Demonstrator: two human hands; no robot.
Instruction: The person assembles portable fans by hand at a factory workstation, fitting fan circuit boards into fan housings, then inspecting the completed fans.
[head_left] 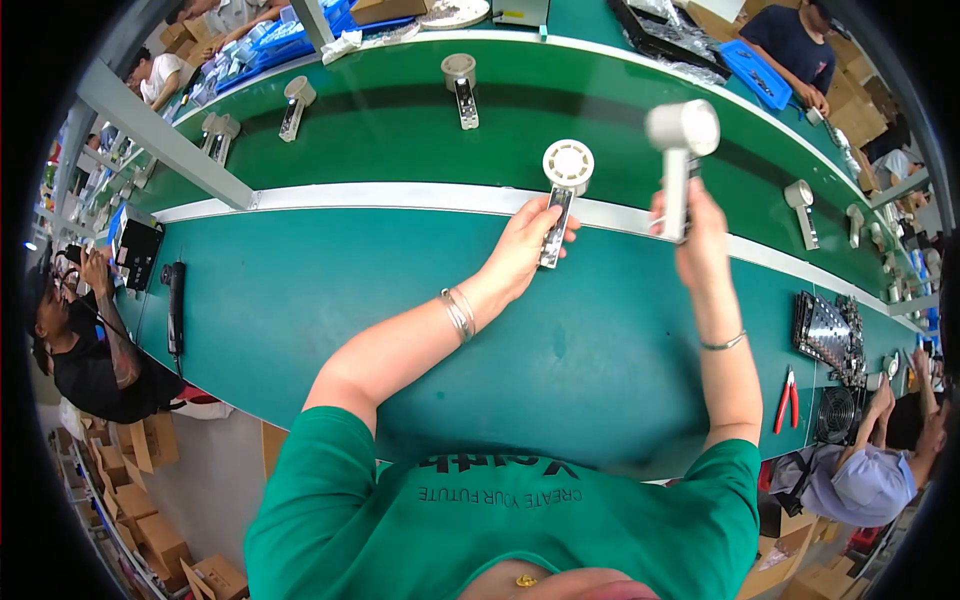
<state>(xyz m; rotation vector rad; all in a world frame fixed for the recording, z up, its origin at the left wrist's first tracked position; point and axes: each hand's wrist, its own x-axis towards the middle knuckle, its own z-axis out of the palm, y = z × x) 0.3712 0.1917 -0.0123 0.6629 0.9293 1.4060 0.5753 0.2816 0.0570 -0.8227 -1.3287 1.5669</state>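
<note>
My left hand [522, 243] is closed around the handle of a small white handheld fan [568, 165]. Its round slotted head points up and away from me, and dark parts show along the open handle. My right hand [702, 228] grips a second white handheld fan [676, 165], smeared by motion, with its head up and its handle in my fingers. Both fans are held near the white rail [400, 196] between the green table [420, 270] and the green conveyor belt.
On the green belt [380, 140] lie more fans, including a nearer one [460, 85]. Red-handled pliers [787, 402], a stack of dark metal parts [828, 335] and a black round fan [838, 412] are at right; a black power screwdriver [176, 308] lies left. Co-workers sit around.
</note>
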